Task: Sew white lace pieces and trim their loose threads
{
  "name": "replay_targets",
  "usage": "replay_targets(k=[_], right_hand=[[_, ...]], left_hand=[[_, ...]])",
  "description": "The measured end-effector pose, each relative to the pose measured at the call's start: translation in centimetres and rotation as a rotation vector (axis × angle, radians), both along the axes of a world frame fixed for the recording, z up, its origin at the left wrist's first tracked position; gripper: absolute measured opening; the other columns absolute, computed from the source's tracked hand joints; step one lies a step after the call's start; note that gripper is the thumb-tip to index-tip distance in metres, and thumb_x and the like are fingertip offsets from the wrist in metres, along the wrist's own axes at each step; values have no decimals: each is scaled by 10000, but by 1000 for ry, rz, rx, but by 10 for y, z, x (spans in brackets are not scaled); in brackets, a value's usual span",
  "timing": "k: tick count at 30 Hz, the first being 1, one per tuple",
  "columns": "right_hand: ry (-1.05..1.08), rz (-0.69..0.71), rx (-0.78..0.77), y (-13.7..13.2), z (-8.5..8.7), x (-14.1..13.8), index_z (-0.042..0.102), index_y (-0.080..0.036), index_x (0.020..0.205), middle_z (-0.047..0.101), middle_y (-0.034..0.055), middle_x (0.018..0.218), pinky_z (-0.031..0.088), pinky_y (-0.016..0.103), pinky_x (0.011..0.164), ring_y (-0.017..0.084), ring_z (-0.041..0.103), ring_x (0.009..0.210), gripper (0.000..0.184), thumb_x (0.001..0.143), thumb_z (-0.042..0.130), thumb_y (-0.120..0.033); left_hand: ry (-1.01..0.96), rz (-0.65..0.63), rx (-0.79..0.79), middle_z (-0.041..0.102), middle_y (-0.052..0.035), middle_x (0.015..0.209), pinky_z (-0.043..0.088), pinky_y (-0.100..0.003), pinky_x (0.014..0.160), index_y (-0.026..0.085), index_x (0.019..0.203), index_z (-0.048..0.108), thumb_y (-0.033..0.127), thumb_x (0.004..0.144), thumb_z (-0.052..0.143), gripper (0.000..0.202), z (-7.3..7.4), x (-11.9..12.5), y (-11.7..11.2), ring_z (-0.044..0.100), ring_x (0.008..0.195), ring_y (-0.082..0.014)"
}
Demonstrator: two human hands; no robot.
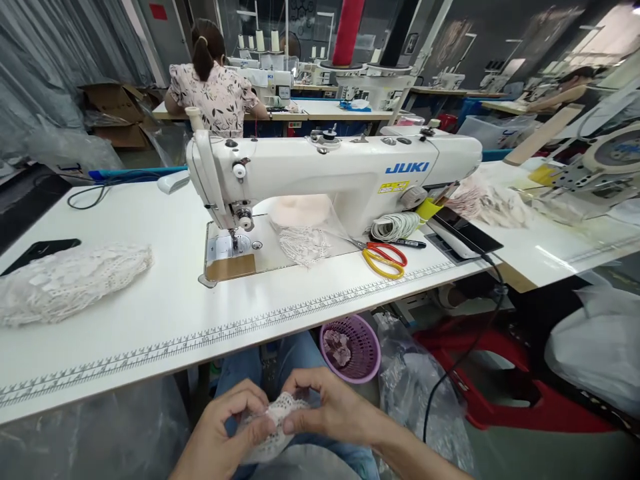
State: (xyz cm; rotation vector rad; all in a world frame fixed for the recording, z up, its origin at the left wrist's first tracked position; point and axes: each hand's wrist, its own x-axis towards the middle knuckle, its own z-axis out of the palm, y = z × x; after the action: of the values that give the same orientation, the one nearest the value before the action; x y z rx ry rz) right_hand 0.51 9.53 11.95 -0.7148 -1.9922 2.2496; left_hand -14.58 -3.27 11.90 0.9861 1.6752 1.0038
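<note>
Over my lap, below the table edge, my left hand [233, 423] and my right hand [320, 407] pinch a small piece of white lace [278, 417] between thumbs and fingers. The lace has a pattern of little holes, and part of it is hidden by the fingers. In front of me stands a white sewing machine [320, 163] with its needle area at the left end. Under its arm lies another lace piece [304, 245] beside pale peach fabric. A pile of white lace [75, 280] rests on the table at the left.
Scissors [385, 259] with red and yellow handles, a marker [407, 243] and a coil of white cord [396, 227] lie by the machine's base. A printed ruler [240, 328] runs along the table's front edge. Below stands a purple basket [370, 347]. A person [213, 87] sits further back.
</note>
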Motion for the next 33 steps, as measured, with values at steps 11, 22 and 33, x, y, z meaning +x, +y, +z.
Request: replay_targets(k=[11,22,33], right_hand=[[-26,7,-119,3,-2,4,638,-123,701,518,-32,621,305,203,546,87,415,593,346,593,794,-412],[113,55,77,2,1,0,630,-142,767,523,-15,696,348,213,581,101,448,629,274,699,741,-382],[278,181,302,3,6,3,613,-172,948,628,40,874,427,224,665,138,566,772,210,813,653,-327]], left_hand=[[166,-55,-197,604,9,642,389,-290,737,250,747,705,415,683,651,185,16,5,5,518,718,-209],[112,-4,-220,581,36,646,320,-400,981,272,713,679,469,680,648,203,19,3,-1,570,718,-199],[234,-62,-39,590,40,637,389,-236,689,247,695,677,324,685,693,79,14,3,-5,545,672,-161]])
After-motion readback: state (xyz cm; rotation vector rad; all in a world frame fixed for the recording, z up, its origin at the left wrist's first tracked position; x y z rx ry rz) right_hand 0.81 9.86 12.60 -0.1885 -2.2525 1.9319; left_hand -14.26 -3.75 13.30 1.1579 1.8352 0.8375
